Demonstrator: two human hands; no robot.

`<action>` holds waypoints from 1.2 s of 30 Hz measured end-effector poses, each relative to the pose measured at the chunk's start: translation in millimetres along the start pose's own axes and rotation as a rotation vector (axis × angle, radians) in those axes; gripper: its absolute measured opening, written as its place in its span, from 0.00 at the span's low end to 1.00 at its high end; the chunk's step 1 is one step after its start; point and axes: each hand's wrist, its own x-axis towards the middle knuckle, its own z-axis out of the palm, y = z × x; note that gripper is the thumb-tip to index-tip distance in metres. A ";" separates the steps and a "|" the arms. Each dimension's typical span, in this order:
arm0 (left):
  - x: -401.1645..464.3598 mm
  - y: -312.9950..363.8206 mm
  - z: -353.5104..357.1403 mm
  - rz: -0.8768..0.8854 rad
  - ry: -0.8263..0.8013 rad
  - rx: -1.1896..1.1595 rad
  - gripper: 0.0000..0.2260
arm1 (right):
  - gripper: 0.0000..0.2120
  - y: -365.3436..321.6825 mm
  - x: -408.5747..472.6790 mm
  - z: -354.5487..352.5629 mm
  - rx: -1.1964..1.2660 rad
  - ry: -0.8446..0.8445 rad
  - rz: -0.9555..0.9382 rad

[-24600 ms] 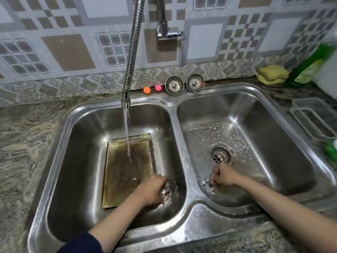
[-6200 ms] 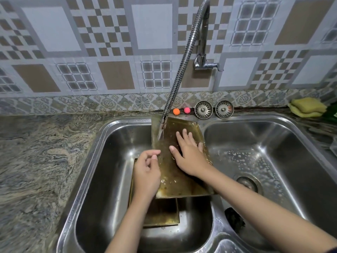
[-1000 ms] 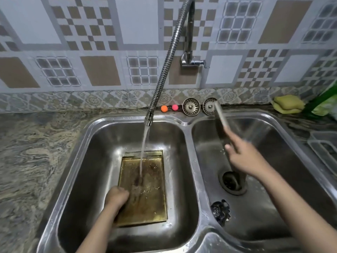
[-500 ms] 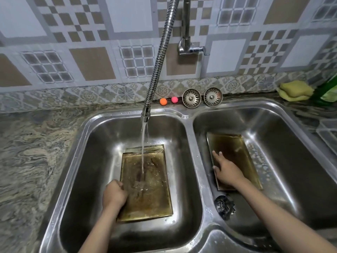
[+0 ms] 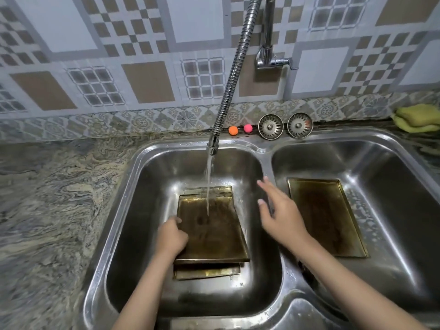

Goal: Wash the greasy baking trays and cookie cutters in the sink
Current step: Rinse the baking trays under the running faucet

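Over steel sink (image 5: 266, 148), left hand (image 5: 171, 238) seemingly grips raised tray (image 5: 214, 234); right hand (image 5: 281, 210) hovers open.

The right hand (image 5: 283, 215) has left the right-basin tray (image 5: 326, 216), while the left hand (image 5: 172, 238) lifts another tray (image 5: 212, 231).

Wall (image 5: 195, 32): patterned tiles in grey, white, tan, with a floral border strip (image 5: 147, 120) along the base. Worktop (image 5: 54, 198): swirled grey-beige stone, running off the left edge. Light even, a bit dim
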 end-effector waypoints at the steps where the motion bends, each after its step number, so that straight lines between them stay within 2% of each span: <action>1: 0.8 0.3 -3.7 -0.035 -0.032 -0.079 0.16 | 0.22 -8.5 -2.1 5.3 0.015 -0.040 -0.002; 5: -7.7 0.8 -9.6 -0.111 -0.017 -0.276 0.15 | 0.22 -35.2 -5.6 27.1 -0.008 -0.345 -0.072; 8: -23.5 2.1 -7.8 -0.106 -0.033 -0.421 0.17 | 0.22 -49.3 -6.7 31.2 -0.168 -0.592 -0.182; 11: -33.0 6.3 -7.3 -0.107 -0.040 -0.558 0.18 | 0.23 -60.5 -1.8 20.7 -0.330 -0.631 -0.231; 16: -38.0 23.7 -7.4 0.020 0.083 -0.598 0.17 | 0.30 -59.0 16.9 9.7 -0.468 -0.803 -0.077; 19: -49.9 39.1 -6.8 0.168 0.181 -0.572 0.14 | 0.35 -43.8 39.1 26.8 -0.595 -0.736 0.014; 22: -60.2 54.6 -7.8 0.279 0.259 -0.579 0.13 | 0.34 -42.4 59.7 46.1 -0.544 -0.561 0.073; 24: -57.4 59.5 -11.7 0.282 0.336 -0.621 0.13 | 0.32 -55.5 56.6 55.9 -0.480 -0.506 -0.049; 26: -49.9 58.8 -18.1 0.227 0.373 -0.658 0.12 | 0.30 -67.2 43.2 61.9 -0.411 -0.558 -0.262; 28: -47.2 54.9 -22.7 0.190 0.381 -0.675 0.12 | 0.31 -62.3 39.6 61.8 -0.404 -0.616 -0.343; 29: -50.1 53.8 -23.7 0.194 0.385 -0.675 0.12 | 0.31 -55.5 47.3 61.5 -0.423 -0.610 -0.296; 32: -67.1 60.5 -15.9 0.232 0.338 -0.687 0.13 | 0.33 -43.0 78.6 57.6 -0.453 -0.492 0.031; 33: -71.2 64.0 -12.8 0.238 0.327 -0.691 0.13 | 0.33 -44.4 82.5 58.3 -0.443 -0.457 0.068; 34: -71.7 66.5 -11.7 0.242 0.339 -0.700 0.13 | 0.32 -48.8 80.3 60.3 -0.432 -0.454 0.030; 36: -61.8 67.4 -14.6 0.229 0.398 -0.739 0.12 | 0.29 -62.1 62.4 60.6 -0.385 -0.537 -0.162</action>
